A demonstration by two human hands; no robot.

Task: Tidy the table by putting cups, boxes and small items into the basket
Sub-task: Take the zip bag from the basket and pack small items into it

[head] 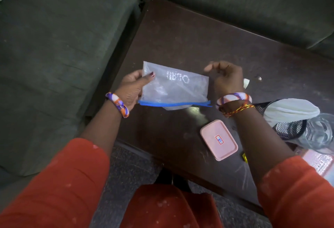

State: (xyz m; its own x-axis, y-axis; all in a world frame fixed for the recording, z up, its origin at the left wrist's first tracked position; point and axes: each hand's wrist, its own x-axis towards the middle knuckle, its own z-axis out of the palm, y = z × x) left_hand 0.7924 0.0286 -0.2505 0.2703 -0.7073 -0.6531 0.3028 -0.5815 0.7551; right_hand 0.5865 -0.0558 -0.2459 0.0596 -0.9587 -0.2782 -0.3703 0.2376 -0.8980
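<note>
Pink box (219,139), label "31".

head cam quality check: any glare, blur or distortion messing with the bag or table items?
Head view: dim overall; a glare patch on the table just below the zip bag. Right hand fingertips motion-blurred; left hand sharp, gripping the bag. Wide-angle bending at the edges smears the glass and mesh basket. Pink box is clear.

Zip bag (173,87) in left hand (131,90) — table (180,29).
</note>
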